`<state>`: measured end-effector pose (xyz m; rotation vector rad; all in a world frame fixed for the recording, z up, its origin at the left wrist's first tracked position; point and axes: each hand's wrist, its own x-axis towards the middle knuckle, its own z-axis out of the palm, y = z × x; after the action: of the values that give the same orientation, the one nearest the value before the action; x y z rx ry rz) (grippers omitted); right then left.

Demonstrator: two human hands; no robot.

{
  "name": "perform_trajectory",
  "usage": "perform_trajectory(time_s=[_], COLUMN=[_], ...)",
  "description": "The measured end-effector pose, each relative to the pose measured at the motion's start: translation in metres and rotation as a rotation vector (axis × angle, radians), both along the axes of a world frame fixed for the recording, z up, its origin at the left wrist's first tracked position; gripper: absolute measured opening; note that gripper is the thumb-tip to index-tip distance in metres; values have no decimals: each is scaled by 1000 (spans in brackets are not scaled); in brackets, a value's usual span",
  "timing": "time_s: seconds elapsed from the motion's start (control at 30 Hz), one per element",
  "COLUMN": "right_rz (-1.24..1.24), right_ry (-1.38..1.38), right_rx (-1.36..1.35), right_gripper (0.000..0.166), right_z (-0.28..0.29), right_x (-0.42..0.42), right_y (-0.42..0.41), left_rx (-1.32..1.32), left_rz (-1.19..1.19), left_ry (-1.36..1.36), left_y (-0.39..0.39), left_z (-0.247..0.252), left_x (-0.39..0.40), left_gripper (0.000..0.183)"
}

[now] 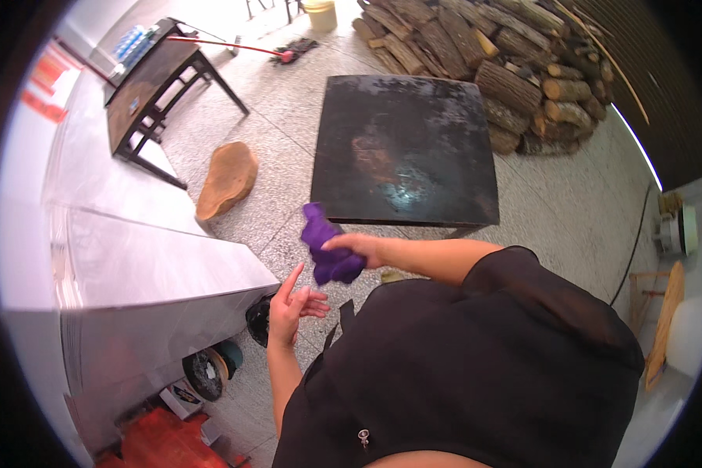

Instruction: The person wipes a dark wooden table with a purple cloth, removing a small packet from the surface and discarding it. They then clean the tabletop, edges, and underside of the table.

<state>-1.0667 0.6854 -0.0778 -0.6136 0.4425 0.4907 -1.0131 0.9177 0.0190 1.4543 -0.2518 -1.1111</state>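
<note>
A crumpled purple cloth [331, 251] hangs from my right hand [357, 245], whose fingers close on its upper right part. The cloth is beside the near left corner of a dark square table [409, 152] with a worn, scuffed top; whether it touches the edge I cannot tell. My left hand [295, 307] is raised below and to the left of the cloth, with the index finger extended, the other fingers loosely apart and nothing held. A wet-looking bright patch shines on the near part of the tabletop.
Stacked firewood logs [509, 88] lie behind the table. At left are a wood slab [228, 178], a dark wooden table [158, 70] and a pale counter [164, 257] close to my left hand. A red-handled mop [234, 45] and a yellow bucket [320, 16] are farther back.
</note>
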Motion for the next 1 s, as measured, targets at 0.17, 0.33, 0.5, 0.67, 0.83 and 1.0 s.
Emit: perform_trajectory(time_s=[0.17, 0.33, 0.5, 0.67, 0.83, 1.0], right_rz=[-543, -853, -841, -709, -425, -317], right_ry=[200, 489, 664, 765, 492, 245], right_rx=[-156, -772, -1143, -1036, -740, -518], right_gripper=[29, 35, 40, 44, 45, 36], right_z=[-40, -68, -53, -70, -63, -46], right_x=[-78, -221, -283, -297, -217, -229], right_y=[-116, -194, -164, -82, 21, 14], left_rx=[231, 366, 421, 287, 134, 28], left_rz=[-67, -236, -386, -655, -840, -614], left_ry=[-48, 75, -41, 24, 13, 298], left_y=[-19, -15, -19, -55, -89, -120], left_z=[-65, -123, -178, -173, -167, -173], left_x=[27, 44, 68, 42, -34, -96], left_gripper=[41, 37, 36, 42, 69, 65])
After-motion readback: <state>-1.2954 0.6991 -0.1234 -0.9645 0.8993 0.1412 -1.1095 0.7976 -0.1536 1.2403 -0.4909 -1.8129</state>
